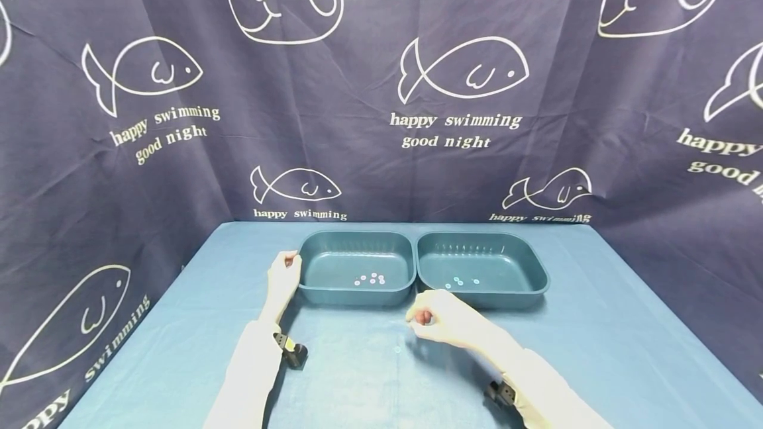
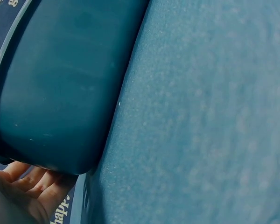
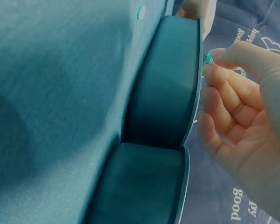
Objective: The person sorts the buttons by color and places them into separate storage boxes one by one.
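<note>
Two dark teal plastic bins sit side by side. My left hand holds the outer end of the left bin, its fingers against the end wall; its thumb is hard to make out. My right hand is in front of where the bins meet, above the table. Between thumb and forefinger it pinches a small turquoise button. Several pinkish buttons lie in the left bin, and several light blue buttons in the right bin. Another pale turquoise button lies on the cloth before the bins.
A light blue cloth covers the table. Behind it hangs a dark curtain with white fish and whale drawings. Each wrist wears a small black camera, such as the left wrist camera.
</note>
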Demonstrator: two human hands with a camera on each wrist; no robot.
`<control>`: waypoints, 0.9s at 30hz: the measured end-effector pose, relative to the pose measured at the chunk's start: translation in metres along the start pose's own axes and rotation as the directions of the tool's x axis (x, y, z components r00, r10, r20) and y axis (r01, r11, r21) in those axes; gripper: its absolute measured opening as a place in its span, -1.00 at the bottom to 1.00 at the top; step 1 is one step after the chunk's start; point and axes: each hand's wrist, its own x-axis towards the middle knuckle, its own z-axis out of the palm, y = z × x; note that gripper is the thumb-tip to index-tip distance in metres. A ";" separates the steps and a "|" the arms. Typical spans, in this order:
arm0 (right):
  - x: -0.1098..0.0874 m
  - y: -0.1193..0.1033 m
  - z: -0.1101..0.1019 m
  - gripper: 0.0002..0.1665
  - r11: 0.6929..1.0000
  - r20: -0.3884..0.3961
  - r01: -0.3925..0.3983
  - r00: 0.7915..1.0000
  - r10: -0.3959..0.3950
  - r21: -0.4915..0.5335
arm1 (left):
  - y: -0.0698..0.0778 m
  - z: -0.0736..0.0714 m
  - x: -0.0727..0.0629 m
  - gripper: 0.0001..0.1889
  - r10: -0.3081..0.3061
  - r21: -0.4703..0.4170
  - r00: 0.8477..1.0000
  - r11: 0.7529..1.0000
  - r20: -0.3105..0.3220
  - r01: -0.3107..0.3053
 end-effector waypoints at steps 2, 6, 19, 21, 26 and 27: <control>0.000 0.000 -0.001 -0.87 1.000 -0.013 0.009 1.000 -0.009 -0.002 | 0.000 0.000 -0.001 -0.71 0.001 -0.001 1.000 1.000 0.000 -0.001; 0.001 0.002 -0.004 -0.87 1.000 -0.028 0.008 1.000 -0.008 0.000 | 0.001 -0.001 -0.001 -0.71 0.000 -0.001 1.000 1.000 0.002 0.000; 0.008 0.006 -0.016 -0.87 1.000 -0.048 -0.019 0.999 0.018 -0.018 | 0.001 -0.001 0.000 -0.72 0.002 0.020 1.000 1.000 -0.006 -0.002; 0.009 0.007 -0.019 -0.87 0.999 -0.057 -0.030 0.998 0.028 -0.028 | 0.001 -0.001 0.000 -0.72 0.000 0.014 1.000 1.000 -0.003 0.000; 0.010 0.011 -0.025 -0.88 0.997 -0.078 -0.058 0.996 0.054 -0.049 | 0.001 0.000 0.000 -0.73 0.010 0.003 1.000 1.000 -0.006 -0.010; 0.009 0.012 -0.026 -0.88 0.996 -0.080 -0.070 0.995 0.066 -0.048 | 0.001 0.000 -0.001 -0.72 0.011 0.002 1.000 1.000 -0.006 -0.011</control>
